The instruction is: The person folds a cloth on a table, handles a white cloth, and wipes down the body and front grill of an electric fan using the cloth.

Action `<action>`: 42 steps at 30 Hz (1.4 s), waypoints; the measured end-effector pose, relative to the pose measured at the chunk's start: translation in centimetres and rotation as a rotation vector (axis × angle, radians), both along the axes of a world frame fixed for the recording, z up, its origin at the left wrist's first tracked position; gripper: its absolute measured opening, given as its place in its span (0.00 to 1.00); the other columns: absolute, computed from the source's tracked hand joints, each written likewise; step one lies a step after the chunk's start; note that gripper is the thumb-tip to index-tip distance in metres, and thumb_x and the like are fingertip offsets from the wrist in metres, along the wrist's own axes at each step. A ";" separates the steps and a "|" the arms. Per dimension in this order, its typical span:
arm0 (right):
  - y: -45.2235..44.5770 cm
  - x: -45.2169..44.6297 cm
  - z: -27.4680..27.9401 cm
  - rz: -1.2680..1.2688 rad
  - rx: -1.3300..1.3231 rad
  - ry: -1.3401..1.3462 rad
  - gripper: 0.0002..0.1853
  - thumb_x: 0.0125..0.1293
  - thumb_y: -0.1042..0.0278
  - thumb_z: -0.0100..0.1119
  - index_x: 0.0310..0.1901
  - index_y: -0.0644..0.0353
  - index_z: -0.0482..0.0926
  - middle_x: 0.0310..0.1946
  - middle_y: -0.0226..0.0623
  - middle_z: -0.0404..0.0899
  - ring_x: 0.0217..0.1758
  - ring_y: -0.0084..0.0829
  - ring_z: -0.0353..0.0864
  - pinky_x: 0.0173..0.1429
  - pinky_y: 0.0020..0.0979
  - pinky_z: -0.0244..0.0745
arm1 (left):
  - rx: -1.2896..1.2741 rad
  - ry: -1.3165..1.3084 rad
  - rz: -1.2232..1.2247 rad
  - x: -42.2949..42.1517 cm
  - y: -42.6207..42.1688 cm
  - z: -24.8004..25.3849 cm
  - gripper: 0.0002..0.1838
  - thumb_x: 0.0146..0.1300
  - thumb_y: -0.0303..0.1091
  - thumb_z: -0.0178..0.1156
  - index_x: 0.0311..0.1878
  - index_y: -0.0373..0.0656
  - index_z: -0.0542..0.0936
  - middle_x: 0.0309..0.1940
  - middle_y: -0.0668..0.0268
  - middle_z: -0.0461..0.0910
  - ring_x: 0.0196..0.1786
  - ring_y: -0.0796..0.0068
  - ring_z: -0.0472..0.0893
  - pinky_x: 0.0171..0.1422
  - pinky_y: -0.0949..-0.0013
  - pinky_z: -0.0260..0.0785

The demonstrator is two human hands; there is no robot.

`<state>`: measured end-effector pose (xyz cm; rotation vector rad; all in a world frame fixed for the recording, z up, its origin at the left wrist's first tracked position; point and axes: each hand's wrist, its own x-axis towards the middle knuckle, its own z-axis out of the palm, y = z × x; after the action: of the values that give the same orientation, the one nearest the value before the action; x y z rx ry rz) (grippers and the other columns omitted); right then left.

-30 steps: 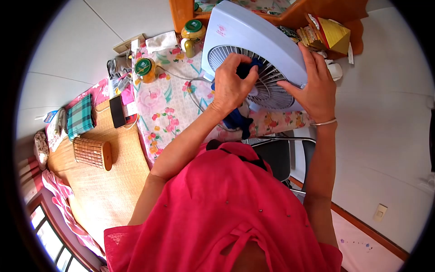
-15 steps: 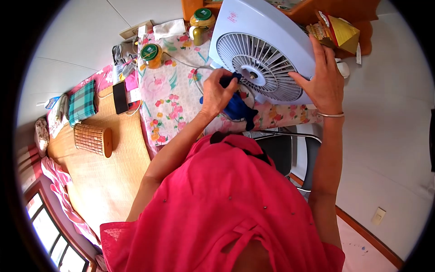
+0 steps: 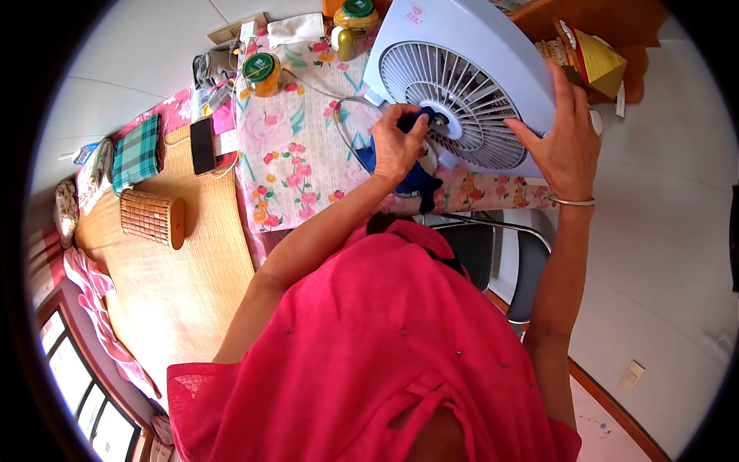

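Observation:
A pale blue box fan (image 3: 462, 38) stands tilted on the flowered tablecloth, its round grille facing me and a bare shaft stub showing at the hub (image 3: 440, 121). My left hand (image 3: 396, 146) pinches a dark blue cloth (image 3: 419, 183) and holds a bunched end of it beside the hub. The rest of the cloth hangs over the table's front edge. My right hand (image 3: 566, 146) grips the fan's right side, thumb on the front by the grille and fingers along the casing.
On the tablecloth (image 3: 269, 177) stand two green-lidded jars (image 3: 262, 73) and a small olive-coloured bottle (image 3: 346, 45); a grey cord runs to the fan. A folding chair (image 3: 469, 254) is below the edge. Left, a mat bed (image 3: 177, 300) holds a phone (image 3: 202, 146) and wooden pillow (image 3: 152, 218).
My left hand has brought the blue cloth's end up to the fan's hub. My right hand keeps its hold on the casing. The whole view has shifted slightly.

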<state>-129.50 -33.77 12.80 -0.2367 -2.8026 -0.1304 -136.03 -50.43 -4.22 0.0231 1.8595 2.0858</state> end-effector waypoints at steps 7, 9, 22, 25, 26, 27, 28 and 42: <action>-0.1 -0.1 0.1 -0.012 0.018 -0.018 0.50 0.43 0.51 0.77 0.69 0.46 0.60 0.51 0.38 0.72 0.51 0.41 0.78 0.47 0.40 0.79 | -0.026 0.270 0.099 -0.4 1.7 -3.3 0.11 0.55 0.28 0.69 0.35 0.35 0.76 0.26 0.67 0.79 0.30 0.82 0.75 0.36 0.75 0.69; -0.1 -0.2 0.0 -0.037 -0.017 -0.032 0.49 0.43 0.51 0.77 0.69 0.44 0.61 0.54 0.37 0.73 0.53 0.41 0.77 0.51 0.41 0.78 | 0.017 0.164 0.098 -0.3 1.9 -4.0 0.12 0.54 0.27 0.68 0.35 0.35 0.75 0.26 0.65 0.78 0.29 0.78 0.75 0.36 0.72 0.69; -0.4 -0.4 0.2 -0.046 -0.026 -0.028 0.49 0.43 0.55 0.77 0.68 0.47 0.62 0.56 0.39 0.71 0.55 0.42 0.76 0.54 0.41 0.77 | -0.058 0.093 0.038 0.4 2.0 -4.6 0.15 0.54 0.31 0.69 0.36 0.35 0.73 0.29 0.62 0.78 0.34 0.73 0.77 0.42 0.70 0.70; -0.3 -0.3 0.1 -0.023 -0.015 -0.009 0.49 0.43 0.54 0.77 0.68 0.47 0.62 0.58 0.39 0.69 0.56 0.41 0.76 0.54 0.41 0.77 | -0.054 0.117 0.036 0.2 1.8 -4.7 0.16 0.54 0.32 0.69 0.38 0.34 0.73 0.31 0.59 0.79 0.35 0.70 0.78 0.44 0.69 0.71; -0.3 -0.3 0.1 -0.016 -0.017 -0.006 0.49 0.43 0.54 0.77 0.68 0.47 0.62 0.58 0.39 0.68 0.56 0.41 0.76 0.54 0.41 0.77 | -0.046 0.113 0.029 0.1 1.7 -4.7 0.16 0.54 0.32 0.69 0.38 0.34 0.73 0.31 0.59 0.79 0.35 0.70 0.79 0.44 0.69 0.71; -0.3 -0.3 0.2 -0.008 -0.019 -0.004 0.49 0.44 0.54 0.77 0.69 0.47 0.62 0.59 0.39 0.68 0.56 0.41 0.76 0.54 0.42 0.77 | -0.038 0.110 0.022 0.1 1.6 -4.7 0.16 0.54 0.33 0.69 0.38 0.34 0.73 0.31 0.59 0.79 0.36 0.70 0.79 0.44 0.69 0.71; -0.3 -0.2 0.3 -0.003 -0.029 -0.010 0.49 0.44 0.54 0.77 0.69 0.48 0.62 0.59 0.40 0.67 0.57 0.41 0.74 0.55 0.41 0.76 | -0.030 0.116 0.023 0.1 1.5 -4.7 0.16 0.54 0.33 0.69 0.38 0.34 0.73 0.31 0.59 0.79 0.36 0.70 0.79 0.44 0.69 0.71; 0.6 2.3 2.8 0.056 0.047 0.280 0.36 0.56 0.58 0.69 0.65 0.57 0.68 0.58 0.46 0.67 0.63 0.46 0.66 0.61 0.41 0.67 | -0.048 0.103 -0.047 1.5 0.5 -4.5 0.28 0.54 0.43 0.73 0.49 0.33 0.72 0.38 0.58 0.78 0.34 0.73 0.80 0.36 0.72 0.74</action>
<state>-127.16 -33.15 15.56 -0.1524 -2.5218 -0.1381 -134.58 -49.98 -8.70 0.1638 1.9483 2.0438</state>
